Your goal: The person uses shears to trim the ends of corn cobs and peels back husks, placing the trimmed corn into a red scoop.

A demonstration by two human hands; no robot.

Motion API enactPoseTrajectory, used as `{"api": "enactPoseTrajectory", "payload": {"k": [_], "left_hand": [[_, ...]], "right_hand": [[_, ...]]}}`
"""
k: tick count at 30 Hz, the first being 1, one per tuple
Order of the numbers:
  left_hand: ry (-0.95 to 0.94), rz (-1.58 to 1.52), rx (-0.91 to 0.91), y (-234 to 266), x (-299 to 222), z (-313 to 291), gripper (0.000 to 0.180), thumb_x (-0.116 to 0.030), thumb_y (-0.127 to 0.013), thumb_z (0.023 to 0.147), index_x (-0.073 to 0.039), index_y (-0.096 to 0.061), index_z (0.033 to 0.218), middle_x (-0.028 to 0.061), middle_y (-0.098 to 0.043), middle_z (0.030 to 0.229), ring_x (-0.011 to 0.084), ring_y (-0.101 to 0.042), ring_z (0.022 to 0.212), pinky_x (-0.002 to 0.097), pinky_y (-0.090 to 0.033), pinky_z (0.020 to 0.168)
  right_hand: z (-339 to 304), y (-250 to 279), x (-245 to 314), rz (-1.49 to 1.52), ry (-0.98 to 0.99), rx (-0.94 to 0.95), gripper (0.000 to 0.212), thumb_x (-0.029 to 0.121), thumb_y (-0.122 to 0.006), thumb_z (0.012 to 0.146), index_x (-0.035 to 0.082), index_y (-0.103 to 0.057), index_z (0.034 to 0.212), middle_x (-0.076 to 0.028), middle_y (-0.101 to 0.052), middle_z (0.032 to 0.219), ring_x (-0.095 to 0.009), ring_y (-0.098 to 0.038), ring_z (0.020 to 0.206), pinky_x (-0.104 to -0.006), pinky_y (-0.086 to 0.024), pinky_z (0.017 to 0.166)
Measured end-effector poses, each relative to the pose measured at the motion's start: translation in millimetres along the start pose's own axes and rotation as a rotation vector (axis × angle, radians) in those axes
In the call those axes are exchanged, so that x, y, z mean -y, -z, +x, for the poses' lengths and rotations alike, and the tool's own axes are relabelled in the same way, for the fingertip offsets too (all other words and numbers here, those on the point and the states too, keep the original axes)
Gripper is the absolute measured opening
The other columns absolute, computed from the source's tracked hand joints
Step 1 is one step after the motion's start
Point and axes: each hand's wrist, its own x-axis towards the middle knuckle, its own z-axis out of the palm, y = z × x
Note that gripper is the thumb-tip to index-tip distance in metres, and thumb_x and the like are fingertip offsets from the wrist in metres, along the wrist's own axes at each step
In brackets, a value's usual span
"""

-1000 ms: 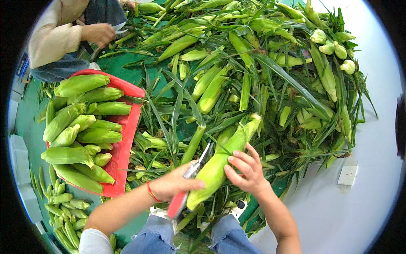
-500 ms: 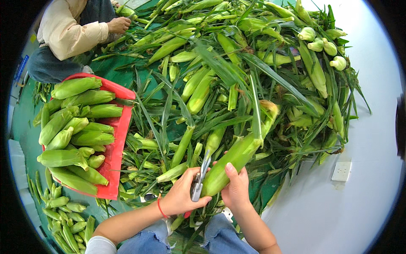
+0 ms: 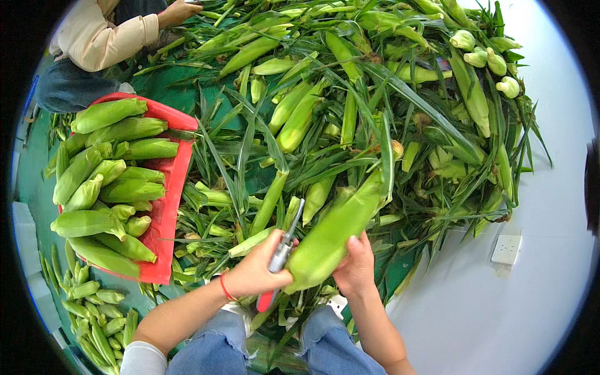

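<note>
My right hand point(image 3: 357, 267) grips the lower end of a large green corn ear in its husk point(image 3: 334, 234), which points up and to the right. My left hand point(image 3: 255, 273) holds a tool with a red handle and metal blades point(image 3: 279, 256), its blades lying against the left side of the ear. A red band sits on my left wrist. Both hands are just above my knees in blue jeans point(image 3: 215, 337).
A big pile of unhusked corn and long leaves point(image 3: 350, 106) covers a green sheet ahead. A red crate point(image 3: 169, 206) at left holds trimmed ears. More small ears point(image 3: 94, 312) lie lower left. Another person point(image 3: 100, 44) sits at the upper left. A white wall socket point(image 3: 506, 249) is at the right.
The view has shifted forward and down. My left hand has brought the tool up along the ear's left side, and my right hand has slid to grip the ear's base.
</note>
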Motion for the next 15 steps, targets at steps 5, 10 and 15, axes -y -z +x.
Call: {"api": "enactPoseTrajectory", "payload": {"k": [5,10,15], "left_hand": [[0.226,-0.629,-0.117,15,-9,-13,0.067,-0.007,-0.070,0.072,-0.006,-0.039,0.131,0.0044,-0.058,0.109,0.0141,-0.057,0.096,0.0326,-0.047,0.086],[0.069,0.672,-0.368,25,-14,-16,0.059,-0.009,-0.067,0.071,0.001,-0.040,0.122,0.0089,-0.054,0.095,0.0192,-0.055,0.091,0.0292,-0.045,0.083],[0.373,-0.825,0.124,-24,-5,-31,0.052,-0.004,-0.055,0.080,-0.003,-0.038,0.129,0.0059,-0.055,0.103,0.0171,-0.055,0.101,0.0329,-0.046,0.089]], "right_hand": [[13,3,16,0.397,0.075,0.206,0.047,0.034,-0.056,0.089,0.008,-0.049,0.128,-0.008,-0.054,0.128,-0.024,-0.052,0.117,-0.0453,-0.043,0.100],[18,14,36,0.127,0.334,-0.127,0.047,0.031,-0.057,0.092,0.008,-0.041,0.129,-0.010,-0.051,0.129,-0.028,-0.048,0.121,-0.0463,-0.040,0.102],[9,1,25,-0.022,0.432,-0.231,0.047,0.019,-0.057,0.092,0.006,-0.034,0.131,-0.014,-0.049,0.129,-0.031,-0.050,0.119,-0.0466,-0.042,0.101]]}}
